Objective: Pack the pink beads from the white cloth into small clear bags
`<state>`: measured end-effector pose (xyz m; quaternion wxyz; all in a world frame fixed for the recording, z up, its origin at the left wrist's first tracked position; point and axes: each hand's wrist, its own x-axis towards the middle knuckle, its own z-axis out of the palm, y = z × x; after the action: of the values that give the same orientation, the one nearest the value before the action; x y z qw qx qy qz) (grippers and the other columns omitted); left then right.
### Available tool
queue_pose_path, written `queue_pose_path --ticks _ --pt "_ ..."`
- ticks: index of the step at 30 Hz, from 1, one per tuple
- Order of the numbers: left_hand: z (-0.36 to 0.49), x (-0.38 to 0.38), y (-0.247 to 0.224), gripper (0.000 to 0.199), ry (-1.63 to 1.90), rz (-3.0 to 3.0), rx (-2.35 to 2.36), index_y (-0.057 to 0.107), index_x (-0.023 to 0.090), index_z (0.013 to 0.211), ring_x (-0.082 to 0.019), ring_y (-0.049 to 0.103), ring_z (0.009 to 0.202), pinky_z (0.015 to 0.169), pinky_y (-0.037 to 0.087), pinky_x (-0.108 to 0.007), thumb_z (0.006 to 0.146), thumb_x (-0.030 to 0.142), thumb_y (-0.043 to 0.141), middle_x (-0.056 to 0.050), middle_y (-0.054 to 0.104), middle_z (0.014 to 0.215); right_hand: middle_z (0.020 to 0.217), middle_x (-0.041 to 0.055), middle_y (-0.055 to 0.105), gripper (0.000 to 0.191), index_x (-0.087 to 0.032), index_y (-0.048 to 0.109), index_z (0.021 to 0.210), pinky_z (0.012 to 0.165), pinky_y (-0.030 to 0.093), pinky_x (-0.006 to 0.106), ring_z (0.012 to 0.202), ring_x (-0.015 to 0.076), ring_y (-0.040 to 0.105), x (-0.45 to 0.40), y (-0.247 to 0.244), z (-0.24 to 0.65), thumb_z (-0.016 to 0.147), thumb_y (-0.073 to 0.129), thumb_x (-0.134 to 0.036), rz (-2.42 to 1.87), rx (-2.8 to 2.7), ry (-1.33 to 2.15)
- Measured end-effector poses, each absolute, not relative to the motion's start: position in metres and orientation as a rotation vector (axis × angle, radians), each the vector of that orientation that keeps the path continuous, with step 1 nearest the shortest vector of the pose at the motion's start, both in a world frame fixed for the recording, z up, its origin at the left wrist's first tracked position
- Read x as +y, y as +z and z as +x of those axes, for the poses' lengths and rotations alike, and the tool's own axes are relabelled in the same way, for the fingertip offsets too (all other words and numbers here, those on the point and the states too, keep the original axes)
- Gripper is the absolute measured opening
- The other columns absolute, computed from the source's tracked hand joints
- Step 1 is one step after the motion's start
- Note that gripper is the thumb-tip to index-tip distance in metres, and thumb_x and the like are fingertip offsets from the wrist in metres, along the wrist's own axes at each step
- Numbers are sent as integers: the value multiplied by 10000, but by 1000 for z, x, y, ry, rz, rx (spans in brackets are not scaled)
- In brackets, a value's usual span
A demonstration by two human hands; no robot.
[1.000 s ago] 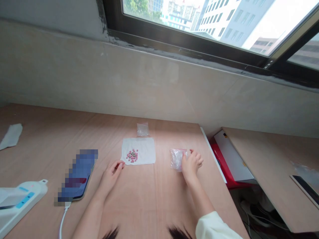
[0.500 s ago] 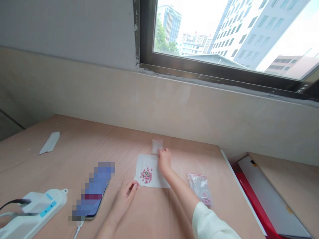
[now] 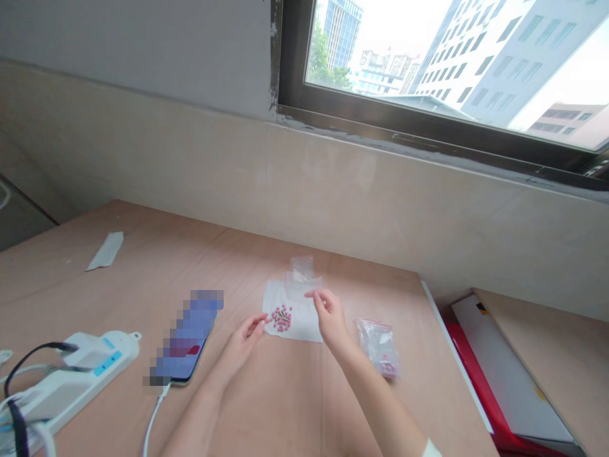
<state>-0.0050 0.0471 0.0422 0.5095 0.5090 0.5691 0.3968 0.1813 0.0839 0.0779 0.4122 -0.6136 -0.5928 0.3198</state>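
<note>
Now | zip bag (image 3: 379,348) (clear plastic) holds pink pills (image 3: 387,367) | left fingers (image 3: 252,327) spread | right fingers (image 3: 316,295) loosely curled

A pale wall (image 3: 143,171) rises behind a plywood table (image 3: 61,298). Above it, a dark-framed window (image 3: 371,57) lets in daylight and shows tower blocks (image 3: 523,57). Grey floor (image 3: 21,222) shows far left.
</note>
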Motion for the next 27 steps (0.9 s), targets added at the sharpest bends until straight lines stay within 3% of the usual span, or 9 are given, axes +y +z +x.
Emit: queue_pose_path --ticks 2,5,9,13,18,27 --pt "-1 49 58 377 966 1194 1298 549 163 953 -184 580 829 758 444 -300 704 437 478 -63 635 893 791 43 592 316 -181 601 752 642 362 272 702 157 488 66 79 177 773 360 -384 -1472 -1426 1118" --pt "2 49 76 292 989 1202 1213 561 157 850 -151 578 711 712 447 -274 700 402 508 -30 629 765 790 44 587 333 -172 589 747 610 363 261 682 150 490 50 74 175 751 372 -425 -1450 -1361 1319" --pt "0 49 80 226 975 1235 1208 554 154 754 -138 567 648 686 440 -265 669 363 559 7 586 630 849 64 552 276 -168 543 812 679 368 292 765 174 478 46 67 178 700 451 -403 -1575 -1320 1112" --pt "3 51 80 206 911 1283 1236 557 156 696 -148 569 677 668 438 -258 649 356 574 -9 600 678 848 58 507 222 -178 471 820 724 354 306 785 171 448 44 76 171 672 514 -337 -1627 -1331 747" --pt "13 54 90 194 883 1417 1211 564 153 637 -152 551 673 643 425 -250 664 346 560 -12 594 655 668 1 506 169 -183 459 637 609 353 247 633 120 444 48 90 155 739 448 -317 -1390 -1576 1062" --pt "15 57 96 216 852 1472 1190 524 160 618 -115 486 594 555 396 -207 733 332 461 13 511 600 592 -14 486 130 -169 462 584 562 326 227 586 110 439 60 89 157 692 450 -240 -1377 -1528 1228"
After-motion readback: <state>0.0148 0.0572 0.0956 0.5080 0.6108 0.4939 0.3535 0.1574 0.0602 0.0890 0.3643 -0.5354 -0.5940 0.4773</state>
